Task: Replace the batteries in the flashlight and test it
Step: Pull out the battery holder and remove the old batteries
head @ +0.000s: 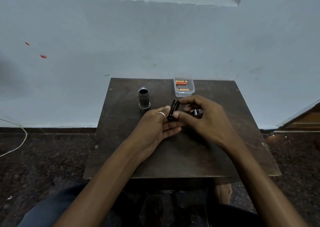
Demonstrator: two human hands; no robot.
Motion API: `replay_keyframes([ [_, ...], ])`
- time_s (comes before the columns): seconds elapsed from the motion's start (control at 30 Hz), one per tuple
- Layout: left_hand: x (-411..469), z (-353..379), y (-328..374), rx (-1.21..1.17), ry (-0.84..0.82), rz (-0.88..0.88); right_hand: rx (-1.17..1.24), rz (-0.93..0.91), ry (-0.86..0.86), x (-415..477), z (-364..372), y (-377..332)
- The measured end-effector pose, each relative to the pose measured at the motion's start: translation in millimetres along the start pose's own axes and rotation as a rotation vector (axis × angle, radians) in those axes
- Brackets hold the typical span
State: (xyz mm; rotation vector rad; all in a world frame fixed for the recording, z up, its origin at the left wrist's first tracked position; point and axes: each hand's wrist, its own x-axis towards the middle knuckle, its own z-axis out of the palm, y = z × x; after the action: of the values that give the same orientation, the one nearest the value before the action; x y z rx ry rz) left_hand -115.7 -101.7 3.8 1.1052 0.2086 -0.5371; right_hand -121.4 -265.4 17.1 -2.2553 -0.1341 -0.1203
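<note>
The flashlight body (143, 97), a dark metal tube, stands upright with its open end up at the table's back left. My left hand (155, 124), a ring on one finger, pinches a black battery holder (173, 109) between thumb and fingers. My right hand (206, 117) touches the holder's far end with its fingertips. Under my right palm a small dark part with a metal spring (196, 112) shows, perhaps the tail cap; whether the hand holds it is unclear. A clear plastic box (184, 92) at the back holds orange batteries (181, 83).
The dark wooden table (181, 157) is small and stands against a pale blue wall. A white cable (20, 140) lies on the speckled dark floor at the left. A wooden frame (304, 119) stands at the right.
</note>
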Motion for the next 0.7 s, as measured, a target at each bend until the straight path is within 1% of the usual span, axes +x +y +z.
replay_keyframes([
  [0.07,0.5,-0.1,0.6,-0.007,-0.006,0.004,0.006,-0.025,-0.036,-1.6,6.2,-1.2],
  [0.2,0.5,0.0,1.4,0.031,-0.023,0.015,-0.034,-0.088,0.019,-0.9,10.3,1.9],
  [0.33,2.0,1.0,-3.3,0.086,0.033,0.05,-0.13,-0.197,0.065,-1.5,11.1,4.0],
  [0.5,4.8,-1.4,-3.9,0.029,0.056,0.052,-0.063,-0.136,0.071,-0.6,12.2,4.5],
  [0.7,5.1,-2.6,-2.9,0.042,0.048,0.042,-0.08,-0.159,0.06,-0.6,11.8,4.8],
])
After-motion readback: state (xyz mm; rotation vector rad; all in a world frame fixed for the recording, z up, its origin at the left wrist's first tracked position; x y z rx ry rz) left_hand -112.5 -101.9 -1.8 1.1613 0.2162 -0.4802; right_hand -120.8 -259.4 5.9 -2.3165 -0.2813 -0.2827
